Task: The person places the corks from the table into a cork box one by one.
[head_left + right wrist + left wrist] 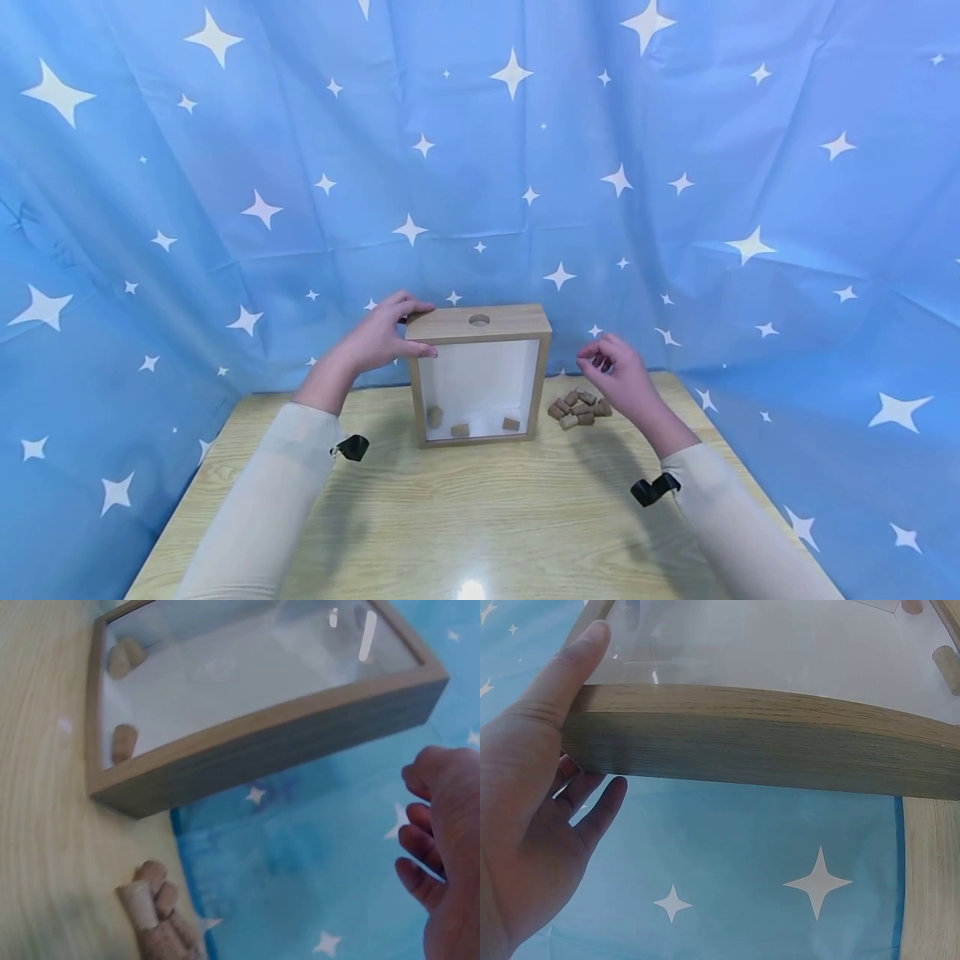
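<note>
A shallow wooden box [536, 375] with a clear front and a round hole in its top stands upright on the table. My left hand [382, 333] grips its upper left corner, the thumb [585, 652] over the front frame and fingers behind. Several corks [577, 410] lie in a pile right of the box. Above that pile my right hand [618, 375] hovers apart from the box, fingers curled and thumb near the index finger. No cork shows in it, but its inner fingertips are hidden. Inside, at the bottom, lie corks, one of them a cork [124, 742] near the right side.
The light wood table [450, 517] ends just behind the box. Beyond its back edge hangs a blue curtain [480, 183] with white stars, which also runs along both sides. A black strap [652, 490] is on the right wrist and another on the left.
</note>
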The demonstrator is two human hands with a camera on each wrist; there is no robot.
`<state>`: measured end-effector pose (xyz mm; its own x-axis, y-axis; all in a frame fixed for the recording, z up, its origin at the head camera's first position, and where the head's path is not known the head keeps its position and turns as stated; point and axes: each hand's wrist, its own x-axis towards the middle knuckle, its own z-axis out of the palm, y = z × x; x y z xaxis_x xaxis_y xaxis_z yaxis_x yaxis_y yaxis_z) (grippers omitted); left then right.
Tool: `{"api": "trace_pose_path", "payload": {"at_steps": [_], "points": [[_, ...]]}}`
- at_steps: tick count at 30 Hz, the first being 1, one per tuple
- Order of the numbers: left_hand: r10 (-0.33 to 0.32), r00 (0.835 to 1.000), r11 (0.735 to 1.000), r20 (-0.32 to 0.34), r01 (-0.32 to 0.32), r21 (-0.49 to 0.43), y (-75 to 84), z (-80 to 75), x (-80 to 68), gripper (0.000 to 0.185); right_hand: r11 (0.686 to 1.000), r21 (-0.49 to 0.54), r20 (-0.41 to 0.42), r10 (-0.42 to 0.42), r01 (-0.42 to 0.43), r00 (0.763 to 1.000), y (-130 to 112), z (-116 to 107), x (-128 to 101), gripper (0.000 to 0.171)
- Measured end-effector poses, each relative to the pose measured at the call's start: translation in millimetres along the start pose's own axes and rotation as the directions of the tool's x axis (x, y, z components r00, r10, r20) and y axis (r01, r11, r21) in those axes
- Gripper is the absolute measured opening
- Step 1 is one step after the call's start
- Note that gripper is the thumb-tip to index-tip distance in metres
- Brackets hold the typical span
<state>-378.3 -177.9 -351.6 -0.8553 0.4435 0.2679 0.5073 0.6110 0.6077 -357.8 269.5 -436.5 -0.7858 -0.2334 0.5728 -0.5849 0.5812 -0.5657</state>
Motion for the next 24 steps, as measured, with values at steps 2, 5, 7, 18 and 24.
{"api": "trace_pose_path", "payload": {"at_steps": [2, 5, 7, 18, 24], "points": [[0.001, 1.0, 1.0, 0.0, -0.001, -0.003, 0.1, 0.3, 0.2, 0.08, 1.0, -0.004, 0.022, 0.025, -0.025, 0.999, 6.1, 1.0, -5.4, 0.006], [-0.002, 1.0, 1.0, -0.003, 0.002, -0.009, -0.2, 0.4, 0.7, 0.079, 0.999, -0.013, 0.052, 0.046, -0.046, 0.998, 16.6, 3.6, -13.3, 0.008], [-0.003, 1.0, 1.0, -0.004, 0.003, -0.008, 0.2, 0.2, 0.6, 0.079, 0.998, -0.016, 0.071, 0.062, -0.061, 0.996, 24.7, 5.7, -18.9, 0.009], [-0.003, 1.0, 1.0, 0.001, 0.003, -0.004, 1.3, 0.6, 0.5, 0.081, 0.979, -0.022, 0.136, 0.205, -0.204, 0.969, 67.6, 24.2, -52.3, 0.024], [-0.006, 1.0, 1.0, -0.002, 0.006, 0.003, 3.4, -0.6, -0.6, 0.08, 0.963, -0.031, 0.171, 0.269, -0.268, 0.948, 79.3, 31.1, -63.5, 0.028]]}}
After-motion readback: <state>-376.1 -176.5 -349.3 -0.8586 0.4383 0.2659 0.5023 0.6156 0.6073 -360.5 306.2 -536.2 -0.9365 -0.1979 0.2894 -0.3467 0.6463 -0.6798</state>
